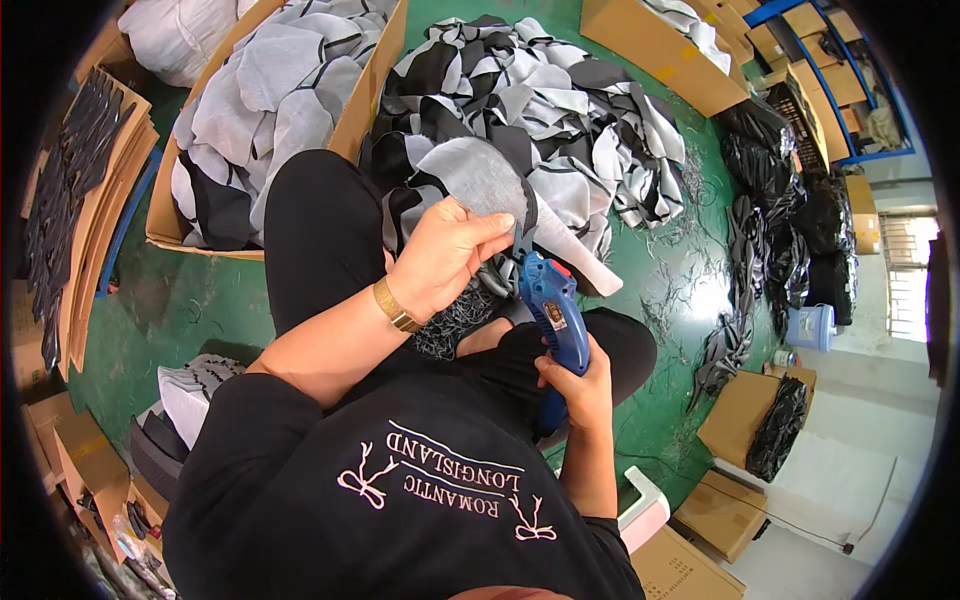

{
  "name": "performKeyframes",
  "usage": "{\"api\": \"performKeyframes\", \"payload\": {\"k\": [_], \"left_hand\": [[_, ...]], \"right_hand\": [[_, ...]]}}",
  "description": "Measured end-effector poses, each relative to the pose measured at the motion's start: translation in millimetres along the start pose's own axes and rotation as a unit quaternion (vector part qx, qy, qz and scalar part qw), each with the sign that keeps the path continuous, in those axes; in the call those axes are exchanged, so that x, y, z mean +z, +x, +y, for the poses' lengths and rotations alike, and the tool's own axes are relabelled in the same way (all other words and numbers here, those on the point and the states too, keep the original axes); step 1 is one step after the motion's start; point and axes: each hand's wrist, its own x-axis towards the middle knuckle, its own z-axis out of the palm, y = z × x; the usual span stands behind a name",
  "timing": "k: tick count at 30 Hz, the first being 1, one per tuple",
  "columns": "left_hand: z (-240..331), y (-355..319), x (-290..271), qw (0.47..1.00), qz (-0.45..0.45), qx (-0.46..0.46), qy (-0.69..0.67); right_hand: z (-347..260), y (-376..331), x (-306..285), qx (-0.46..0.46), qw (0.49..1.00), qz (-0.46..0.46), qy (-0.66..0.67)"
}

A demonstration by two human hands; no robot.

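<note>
Between the thumb and fingers of my left hand (450,255) is a grey-and-black fabric piece (475,180), its rounded part pointing away from me. My right hand (585,380) is wrapped round the handle of blue electric scissors (552,305), which have a red button on top. The scissors' head meets the dark edge of the fabric, just right of my left fingertips. Whether the blade is cutting I cannot tell. Past my hands, a large heap of similar fabric pieces (540,105) lies on the floor.
A cardboard box (372,85) full of grey fabric stands at the far left. Thin dark trimmings (650,290) litter the green floor (640,345). Black plastic bags (765,170) and a pale blue bucket (810,327) stand to the right. A white stool (648,510) is near my right elbow.
</note>
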Motion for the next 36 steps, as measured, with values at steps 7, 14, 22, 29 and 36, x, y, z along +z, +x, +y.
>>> {"api": "performKeyframes", "payload": {"k": [7, 14, 22, 29, 36], "left_hand": [[-1.3, -9.1, 11.5, 0.997, 0.014, 0.038, 0.069], [4.9, -13.9, 13.7, 0.99, -0.018, 0.055, 0.131], [4.6, -15.6, 12.2, 0.98, -0.031, 0.072, 0.181], [0.2, -12.0, -2.1, 0.949, -0.033, 0.09, 0.3], [-3.0, -17.1, -1.1, 0.959, -0.103, 0.086, 0.251]], "right_hand": [[-2.1, 0.3, 0.4, -0.012, 0.999, 0.018, 0.026], [-6.2, 0.3, -1.7, -0.016, 1.0, 0.018, 0.011], [-9.3, 0.8, -3.6, -0.016, 1.0, 0.02, 0.004], [-14.8, 3.3, -1.1, -0.015, 0.999, 0.019, 0.027], [-31.8, 22.1, -6.2, -0.048, 0.993, 0.014, 0.103]]}}
